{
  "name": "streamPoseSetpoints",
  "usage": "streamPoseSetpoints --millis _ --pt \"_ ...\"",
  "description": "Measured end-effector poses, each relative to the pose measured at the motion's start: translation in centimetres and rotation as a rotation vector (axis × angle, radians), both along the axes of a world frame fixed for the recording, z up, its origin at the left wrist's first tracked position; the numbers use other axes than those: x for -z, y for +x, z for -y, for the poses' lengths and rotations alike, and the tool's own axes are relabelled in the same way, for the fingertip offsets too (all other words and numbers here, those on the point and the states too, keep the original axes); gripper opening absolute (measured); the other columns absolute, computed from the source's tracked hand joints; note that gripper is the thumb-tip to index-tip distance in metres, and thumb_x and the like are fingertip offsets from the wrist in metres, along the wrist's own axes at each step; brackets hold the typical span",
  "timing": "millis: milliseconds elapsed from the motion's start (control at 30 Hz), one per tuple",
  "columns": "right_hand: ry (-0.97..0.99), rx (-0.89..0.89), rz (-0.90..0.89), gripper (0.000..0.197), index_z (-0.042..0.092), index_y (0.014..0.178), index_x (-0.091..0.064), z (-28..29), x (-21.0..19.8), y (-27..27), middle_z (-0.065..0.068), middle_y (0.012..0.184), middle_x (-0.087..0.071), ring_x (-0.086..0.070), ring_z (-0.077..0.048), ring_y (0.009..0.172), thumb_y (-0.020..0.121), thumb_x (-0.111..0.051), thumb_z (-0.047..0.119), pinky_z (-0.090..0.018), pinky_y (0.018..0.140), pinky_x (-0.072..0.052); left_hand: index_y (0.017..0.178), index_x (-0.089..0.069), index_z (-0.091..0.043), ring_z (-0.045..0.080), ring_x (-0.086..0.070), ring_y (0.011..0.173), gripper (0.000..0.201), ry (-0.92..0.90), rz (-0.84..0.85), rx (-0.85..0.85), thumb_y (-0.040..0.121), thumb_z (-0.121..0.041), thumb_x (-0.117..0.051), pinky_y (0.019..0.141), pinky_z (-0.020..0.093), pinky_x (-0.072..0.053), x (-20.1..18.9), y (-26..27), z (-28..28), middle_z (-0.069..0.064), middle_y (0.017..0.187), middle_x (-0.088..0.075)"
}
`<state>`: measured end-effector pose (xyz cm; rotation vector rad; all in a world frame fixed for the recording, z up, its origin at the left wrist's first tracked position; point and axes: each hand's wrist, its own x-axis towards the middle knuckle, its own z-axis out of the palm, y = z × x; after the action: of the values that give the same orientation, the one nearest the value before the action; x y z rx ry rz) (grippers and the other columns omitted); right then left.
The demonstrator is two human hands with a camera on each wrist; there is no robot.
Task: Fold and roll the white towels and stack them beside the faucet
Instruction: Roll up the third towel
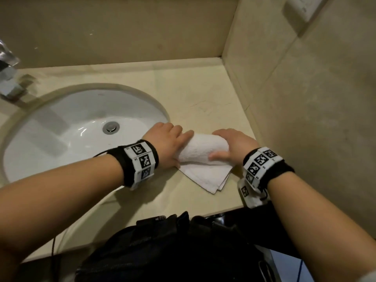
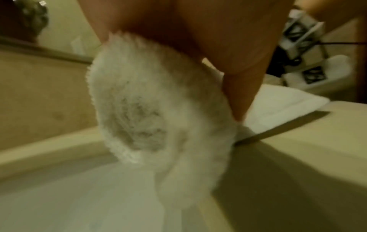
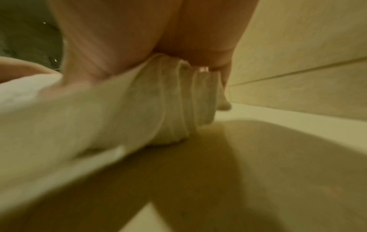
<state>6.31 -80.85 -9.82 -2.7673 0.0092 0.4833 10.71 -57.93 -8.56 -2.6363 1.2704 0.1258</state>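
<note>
**Rolling a folded towel on the table, right of the sink**

Both hands are working one white towel (image 1: 200,151), which is lying on the table (image 1: 203,94) between the sink (image 1: 61,127) and the right wall. The far part of the towel is already wound into a roll; the near part is lying flat as a folded tail, its corner pointing toward the near edge. The left hand (image 1: 168,142) is cupping the roll's left end, fingers curved over the cloth and thumb low against it. The right hand (image 1: 234,145) is clasping the right end, fingers wrapped over the top and thumb pressing the near face. In the right wrist view the layered edges of the roll (image 3: 178,102) are showing beneath the fingers (image 3: 198,47). The left wrist view is showing the roll's fuzzy end (image 2: 149,102) under the palm.

The step in hand appears to be the rolling itself, roughly half complete. The next move probably calls for even pressure from both hands so that the tail winds in straight, then a carry across the sink to the faucet (image 1: 9,78) at far left. No stacked rolls are in sight there.
</note>
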Motion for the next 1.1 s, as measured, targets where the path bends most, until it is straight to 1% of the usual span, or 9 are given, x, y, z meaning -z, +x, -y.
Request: streamPoseSetpoints --millis 133,233,433,533,667,800,900,967,1100 --pt "-0.068 0.116 0.188 0.094 0.030 0.141 -0.022 -0.3 0.8 -1.6 -0.005 0.144 -0.032 -0.031 -0.026 0.130 0.064 -0.067 0.061 -0.043 0.104 -0.034 0.130 -0.033 -0.028 0.025 -0.059 0.097 0.070 -0.144 -0.471 -0.159 0.073 -0.059 -0.059 0.082 0.032 -0.047 0.0 4.0 -0.5 0.003 0.114 -0.062" --pt "0.090 0.157 0.188 0.082 0.024 0.139 -0.031 -0.2 1.3 -1.2 -0.012 0.134 -0.042 -0.040 -0.031 0.122 0.070 -0.072 0.040 -0.036 0.099 -0.034 0.131 -0.035 -0.031 0.016 -0.056 0.098 0.072 -0.115 -0.723 -0.233 0.071 -0.060 -0.063 0.086 0.028 -0.042 -0.1 5.5 -0.9 -0.002 0.120 -0.061" --pt "0.192 0.257 0.050 0.069 0.018 0.127 -0.039 1.7 0.9 3.0 -0.011 0.113 -0.060 -0.056 -0.028 0.099 0.071 -0.073 0.038 -0.028 0.078 -0.038 0.141 -0.018 -0.027 0.027 -0.053 0.112 0.104 -0.103 -0.167 -0.074 0.057 -0.086 -0.041 0.093 0.039 -0.043 -0.2 5.2 -1.9 0.005 0.129 -0.052" --pt "0.166 0.264 -0.034 0.068 0.019 0.127 -0.039 2.2 0.5 4.3 -0.011 0.117 -0.060 -0.056 -0.028 0.102 0.073 -0.071 0.043 -0.032 0.082 -0.043 0.140 -0.007 -0.028 0.026 -0.052 0.106 0.099 0.002 -0.139 -0.062 0.065 -0.065 -0.061 0.088 0.038 -0.046 0.6 4.6 -1.5 0.005 0.125 -0.050" --pt "-0.079 0.093 0.136 0.090 0.025 0.142 -0.021 1.3 0.0 4.3 -0.010 0.143 -0.035 -0.033 -0.028 0.131 0.070 -0.065 0.057 -0.042 0.106 -0.031 0.127 -0.027 -0.042 0.018 -0.063 0.086 0.081 -0.122 -0.567 -0.244 0.060 -0.049 -0.070 0.072 0.031 -0.055 0.0 7.9 -0.9 -0.009 0.103 -0.062" --pt "-0.152 -0.050 0.058 0.103 0.031 0.144 -0.014 0.3 0.8 3.8 -0.011 0.146 -0.023 -0.030 -0.031 0.131 0.063 -0.075 0.051 -0.044 0.101 -0.039 0.131 -0.037 -0.032 -0.009 -0.047 0.081 0.076 -0.139 -0.957 -0.281 0.067 -0.032 -0.079 0.049 -0.003 -0.038 0.1 9.8 -1.3 -0.029 0.094 -0.048" --pt "-0.063 -0.003 0.062 0.087 0.028 0.143 -0.021 0.7 1.3 4.5 -0.010 0.128 -0.041 -0.053 -0.030 0.106 0.072 -0.072 0.032 -0.032 0.081 -0.044 0.137 -0.028 -0.033 0.006 -0.051 0.099 0.086 -0.093 -0.831 -0.245 0.066 -0.049 -0.074 0.063 -0.001 -0.039 -0.1 9.6 -2.0 -0.015 0.121 -0.052" --pt "-0.044 0.007 0.031 0.083 0.029 0.141 -0.023 0.8 1.5 5.0 -0.009 0.122 -0.043 -0.057 -0.030 0.091 0.073 -0.071 0.030 -0.028 0.070 -0.041 0.141 -0.017 -0.033 0.018 -0.050 0.115 0.100 -0.077 -0.531 -0.173 0.061 -0.067 -0.066 0.089 0.023 -0.046 -0.1 8.9 -2.8 -0.004 0.137 -0.045" --pt "-0.045 -0.004 -0.017 0.083 0.027 0.138 -0.024 0.9 1.7 5.8 -0.009 0.120 -0.042 -0.057 -0.029 0.084 0.071 -0.073 0.027 -0.028 0.069 -0.041 0.143 0.000 -0.030 0.024 -0.048 0.113 0.113 -0.019 -0.177 -0.072 0.058 -0.072 -0.062 0.095 0.037 -0.038 1.0 6.3 -3.3 0.002 0.133 -0.044"
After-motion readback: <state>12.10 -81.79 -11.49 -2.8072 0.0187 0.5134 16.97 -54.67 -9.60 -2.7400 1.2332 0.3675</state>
